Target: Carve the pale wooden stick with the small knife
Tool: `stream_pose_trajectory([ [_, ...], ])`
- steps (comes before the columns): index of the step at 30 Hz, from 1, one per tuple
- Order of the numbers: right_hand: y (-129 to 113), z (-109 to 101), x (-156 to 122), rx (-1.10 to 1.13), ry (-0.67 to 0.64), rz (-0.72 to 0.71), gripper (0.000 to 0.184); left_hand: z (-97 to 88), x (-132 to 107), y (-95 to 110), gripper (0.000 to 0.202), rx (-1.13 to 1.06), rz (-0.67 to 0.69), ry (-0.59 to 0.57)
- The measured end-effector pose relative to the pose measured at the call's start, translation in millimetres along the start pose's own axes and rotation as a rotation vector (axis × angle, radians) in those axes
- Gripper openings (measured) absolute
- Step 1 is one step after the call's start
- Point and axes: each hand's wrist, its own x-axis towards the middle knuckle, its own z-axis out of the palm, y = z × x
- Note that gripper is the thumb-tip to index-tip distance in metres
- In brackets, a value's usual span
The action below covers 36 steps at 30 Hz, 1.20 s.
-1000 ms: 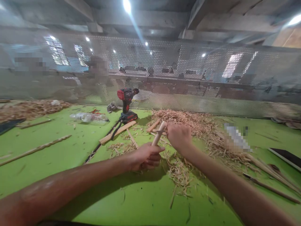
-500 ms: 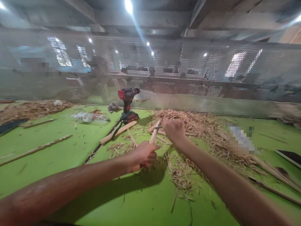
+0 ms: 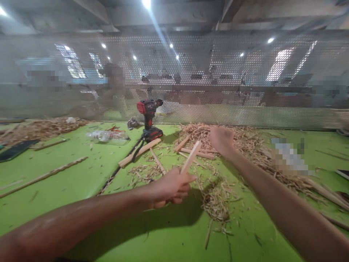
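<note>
Near the middle of the frame, our left hand (image 3: 173, 187) is wrapped around the lower part of a pale wooden stick (image 3: 191, 156), which leans up and to the right above the green bench (image 3: 152, 240). Our right hand (image 3: 222, 141) is apart from the stick, up and right of it, in front of a heap of shavings (image 3: 247, 143); it is rounded and blurred, and we cannot tell how its fingers sit or what they hold. Below it, right of center, we see a smaller tangle of curls (image 3: 216, 205). A red-and-black drill (image 3: 149, 118) stands upright above center, just beside a flat wooden strip (image 3: 148, 147), with a clear plastic bottle (image 3: 107, 136) lying to its left.
</note>
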Motion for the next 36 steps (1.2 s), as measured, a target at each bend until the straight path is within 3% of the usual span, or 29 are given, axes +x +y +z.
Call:
stream_pose_trajectory([
  [4,3,-16,-21,0.031,0.036,-0.027,0.028,-6.0,8,0,0.036,0.016,0.028,0.024],
  [8,-9,-31,-49,0.073,0.067,-0.156,0.027,-10.5,11,-1,0.035,-0.057,0.057,0.008],
  [13,-24,-30,-71,0.078,0.031,-0.241,0.029,-8.5,8,3,0.039,-0.107,0.059,-0.043],
  [18,-32,-24,-68,-0.004,0.065,-0.241,0.033,-7.1,9,3,0.038,-0.147,0.066,0.019],
  [23,-32,-19,-55,-0.029,0.088,-0.206,0.038,-7.2,6,1,0.033,-0.19,-0.017,0.014],
  [31,-32,-17,-71,0.003,0.191,-0.303,0.036,-10.8,1,9,0.038,-0.265,-0.072,-0.171],
  [36,-32,-17,-66,0.009,0.168,-0.273,0.04,-4.2,1,7,0.037,-0.235,-0.043,-0.074],
])
